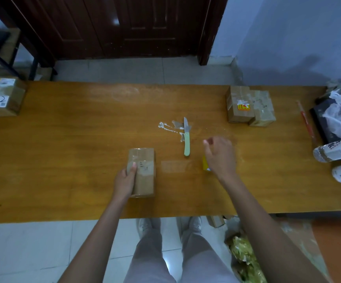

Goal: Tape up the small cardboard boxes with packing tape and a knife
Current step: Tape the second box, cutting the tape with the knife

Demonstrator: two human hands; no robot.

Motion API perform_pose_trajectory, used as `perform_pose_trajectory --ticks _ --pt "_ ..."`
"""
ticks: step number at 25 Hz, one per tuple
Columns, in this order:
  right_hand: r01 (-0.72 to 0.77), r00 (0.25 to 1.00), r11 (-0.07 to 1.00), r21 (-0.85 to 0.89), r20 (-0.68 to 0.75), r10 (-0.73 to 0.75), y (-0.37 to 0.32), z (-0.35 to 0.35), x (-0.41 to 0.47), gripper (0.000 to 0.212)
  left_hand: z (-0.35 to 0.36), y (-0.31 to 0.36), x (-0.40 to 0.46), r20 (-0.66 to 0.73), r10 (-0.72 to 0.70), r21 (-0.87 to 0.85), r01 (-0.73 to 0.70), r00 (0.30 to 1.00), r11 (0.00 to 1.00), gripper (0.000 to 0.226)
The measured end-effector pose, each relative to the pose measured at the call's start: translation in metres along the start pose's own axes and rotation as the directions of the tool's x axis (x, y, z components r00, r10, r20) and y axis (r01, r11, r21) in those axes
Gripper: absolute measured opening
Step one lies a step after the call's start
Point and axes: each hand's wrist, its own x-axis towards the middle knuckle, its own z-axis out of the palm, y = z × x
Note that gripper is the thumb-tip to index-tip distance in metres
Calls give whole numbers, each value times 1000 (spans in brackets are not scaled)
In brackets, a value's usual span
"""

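Four taped cardboard boxes sit on the wooden table (63, 139): the left hand (125, 180) grips one box (143, 172) left of the green-handled knife (186, 137). Right hand (219, 155) hovers right of the knife, fingers loosely spread, over a partly hidden yellow tape roll (205, 163).

Table (63, 139): orange-brown wood grain, smooth, slight sheen. Box (144, 172) at centre: matt brown cardboard, glossy clear tape across top. Knife (186, 137): bare metal blade, smooth pale green plastic handle. Door (124, 25) at top: dark wood, glossy. Floor (32, 248): pale glossy tiles.
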Motion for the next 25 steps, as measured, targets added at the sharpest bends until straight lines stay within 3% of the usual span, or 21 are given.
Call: perform_pose_trajectory --ticks 3,5,9,11,13,17,20,25 --pt "5 979 970 -245 198 44 27 6 15 47 11 -13 9 -74 -25 218 41 997 975 52" --pt "-13 945 962 -272 311 101 38 12 16 55 18 -14 9 -147 -23 308 68 989 949 56" --pt "-101 940 971 -217 298 164 45 9 16 60 21 -15 2 -162 16 294 33 987 955 69" --pt "-175 934 979 -100 298 198 40 8 13 63 23 -15 0 -167 29 349 32 986 936 70" --pt "-272 926 949 160 312 213 31 7 8 65 26 -15 0 -187 48 369 25 981 929 67" --pt "-185 958 834 520 286 34 10 -1 -12 62 26 -13 2 -200 62 366 16 978 931 62" --pt "-150 969 765 626 247 -12 10 -6 -22 60 25 -12 6 -192 48 356 25 980 934 61" --pt "-161 977 738 655 209 27 17 -21 -41 59 26 -8 11 -197 46 341 25 979 940 63"
